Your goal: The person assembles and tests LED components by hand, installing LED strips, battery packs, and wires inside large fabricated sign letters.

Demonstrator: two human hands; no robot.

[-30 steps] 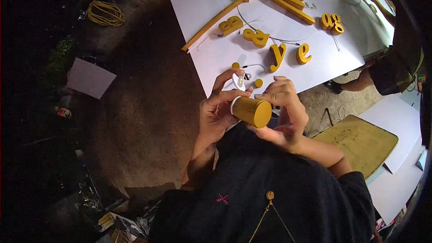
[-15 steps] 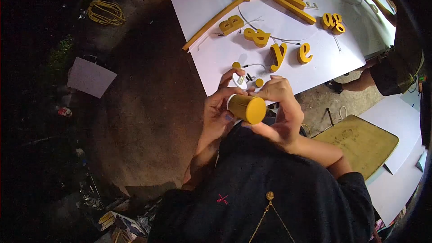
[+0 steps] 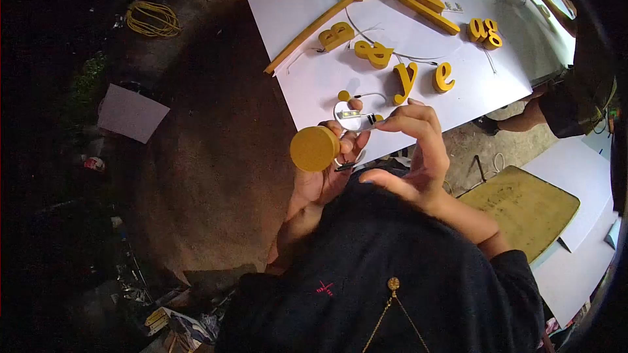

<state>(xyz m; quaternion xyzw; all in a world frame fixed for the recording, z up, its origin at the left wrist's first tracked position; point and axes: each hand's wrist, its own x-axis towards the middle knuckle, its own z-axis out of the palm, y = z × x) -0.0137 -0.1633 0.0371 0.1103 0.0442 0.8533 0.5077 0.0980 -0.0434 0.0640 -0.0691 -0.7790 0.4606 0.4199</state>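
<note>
My left hand is closed around a short yellow cylinder, its flat round face turned toward me. Just beyond it, among the fingertips of the same hand, is a white round piece with a small LED module on it. A thin wire with dark ends hangs below those fingers. My right hand is open, thumb and fingers apart. Its fingertips are right at a small black part by the edge of the white piece.
A white table ahead carries yellow letters, among them a y, an e and an ampersand, with loose wires. A stained yellow board lies right. A person's leg shows beyond. A coiled yellow cable lies left.
The yellow cylinder has moved left, out from between both hands into my left hand. My right hand has let go of it and spread. The white piece with the LED module shows more fully.
</note>
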